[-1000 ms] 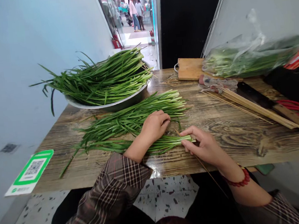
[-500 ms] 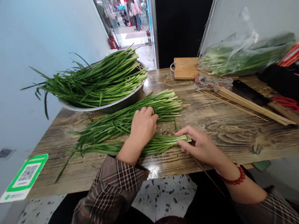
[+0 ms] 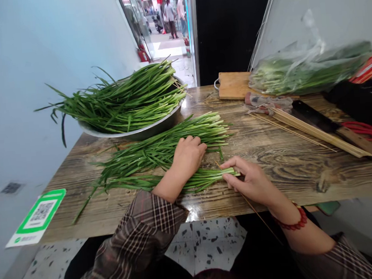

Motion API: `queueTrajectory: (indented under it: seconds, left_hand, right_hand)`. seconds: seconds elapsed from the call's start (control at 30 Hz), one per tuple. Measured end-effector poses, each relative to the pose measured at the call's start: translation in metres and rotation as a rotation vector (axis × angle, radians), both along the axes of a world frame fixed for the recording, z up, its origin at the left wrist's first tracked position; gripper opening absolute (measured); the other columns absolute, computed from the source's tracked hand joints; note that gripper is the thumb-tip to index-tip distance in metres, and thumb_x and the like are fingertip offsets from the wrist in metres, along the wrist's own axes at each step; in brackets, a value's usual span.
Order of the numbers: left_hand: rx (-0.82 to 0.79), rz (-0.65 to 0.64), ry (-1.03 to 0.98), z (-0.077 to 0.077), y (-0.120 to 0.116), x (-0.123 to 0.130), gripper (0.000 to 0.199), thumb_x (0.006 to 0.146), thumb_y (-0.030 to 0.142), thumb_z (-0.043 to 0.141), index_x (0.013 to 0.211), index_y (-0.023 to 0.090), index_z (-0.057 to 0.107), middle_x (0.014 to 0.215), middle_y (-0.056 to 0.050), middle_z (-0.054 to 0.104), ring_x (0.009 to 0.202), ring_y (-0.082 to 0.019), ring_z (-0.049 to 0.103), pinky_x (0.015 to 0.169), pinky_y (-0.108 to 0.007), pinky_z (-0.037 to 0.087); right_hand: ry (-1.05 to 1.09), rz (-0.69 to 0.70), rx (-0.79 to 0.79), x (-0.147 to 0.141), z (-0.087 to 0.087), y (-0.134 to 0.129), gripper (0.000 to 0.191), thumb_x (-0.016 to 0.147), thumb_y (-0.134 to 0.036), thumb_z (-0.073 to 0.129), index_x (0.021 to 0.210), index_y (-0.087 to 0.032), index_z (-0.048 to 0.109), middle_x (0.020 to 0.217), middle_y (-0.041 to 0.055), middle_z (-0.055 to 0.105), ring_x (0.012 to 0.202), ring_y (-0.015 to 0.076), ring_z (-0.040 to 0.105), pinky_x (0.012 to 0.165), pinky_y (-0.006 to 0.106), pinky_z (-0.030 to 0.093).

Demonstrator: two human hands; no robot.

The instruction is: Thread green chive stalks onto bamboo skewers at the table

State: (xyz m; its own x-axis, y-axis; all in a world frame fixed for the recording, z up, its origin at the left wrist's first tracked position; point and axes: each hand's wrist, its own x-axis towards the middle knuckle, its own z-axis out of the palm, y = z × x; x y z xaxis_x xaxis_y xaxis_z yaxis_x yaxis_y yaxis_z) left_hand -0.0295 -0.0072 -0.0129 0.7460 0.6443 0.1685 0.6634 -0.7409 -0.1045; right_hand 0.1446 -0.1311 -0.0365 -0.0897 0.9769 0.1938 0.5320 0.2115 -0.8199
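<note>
My right hand (image 3: 251, 180) pinches the pale stem ends of a small bunch of garlic chives (image 3: 205, 179) between thumb and fingers. A thin bamboo skewer (image 3: 256, 211) is in the same hand, its tip poking out above the stems and its long end slanting down past the table edge. My left hand (image 3: 190, 155) rests with bent fingers on the near side of a larger chive pile (image 3: 141, 154), closed on stems there; its fingertips are partly hidden. The small bunch lies in front of that pile, its leaves pointing left.
Behind the pile stands a metal basin (image 3: 146, 132) heaped with chives. To the right lie a cutting board (image 3: 233, 85), bagged greens (image 3: 310, 70), a bundle of skewers (image 3: 322, 132), a dark-handled knife (image 3: 314, 113) and red cord (image 3: 361, 129). A QR-code card (image 3: 38, 217) sits at the left corner.
My left hand has shifted right along the pile, toward the stem ends. My right hand keeps its pinch on the small bunch and skewer. The whole view has swung slightly.
</note>
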Motion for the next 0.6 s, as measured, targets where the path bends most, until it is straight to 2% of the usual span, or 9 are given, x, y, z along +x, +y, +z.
queueTrajectory:
  seconds: [0.2,0.37,0.47,0.6]
  left_hand:
    - [-0.036,-0.009,-0.014,-0.0037,-0.0010,0.0003,0.021,0.090,0.022,0.048,0.085,0.018,0.068,0.090,-0.008,0.062,0.088,-0.023,0.051,0.070,-0.037,0.032]
    - [-0.095,-0.031,-0.194,-0.0082,0.0022,-0.0017,0.016,0.086,0.020,0.051,0.081,0.018,0.066,0.092,-0.007,0.063,0.088,-0.022,0.052,0.072,-0.035,0.036]
    - [-0.263,-0.021,-0.500,-0.0078,0.0040,-0.0013,0.012,0.081,0.015,0.053,0.077,0.016,0.064,0.085,-0.004,0.064,0.081,-0.017,0.055,0.073,-0.031,0.041]
    - [-0.617,0.028,-0.837,-0.0037,0.0015,0.0022,0.007,0.078,0.016,0.056,0.075,0.014,0.062,0.067,0.000,0.060,0.062,-0.011,0.053,0.061,-0.023,0.041]
  right_hand:
    - [0.011,0.000,-0.008,-0.0002,0.0016,-0.0003,0.015,0.089,-0.028,0.055,0.101,-0.020,0.058,0.065,-0.0014,0.062,0.054,0.0113,0.059,0.055,0.023,0.045]
    - [0.084,-0.015,-0.044,-0.0011,0.0014,0.0005,0.016,0.089,-0.029,0.056,0.102,-0.019,0.058,0.062,-0.0024,0.062,0.051,0.0104,0.058,0.052,0.022,0.045]
    - [0.212,-0.067,-0.082,-0.0028,0.0024,0.0028,0.018,0.089,-0.031,0.056,0.102,-0.019,0.057,0.061,-0.0026,0.062,0.049,0.0102,0.058,0.050,0.022,0.046]
    - [0.346,-0.159,-0.118,-0.0042,0.0044,0.0062,0.023,0.088,-0.034,0.057,0.103,-0.018,0.057,0.059,-0.0035,0.060,0.045,0.0093,0.055,0.047,0.021,0.045]
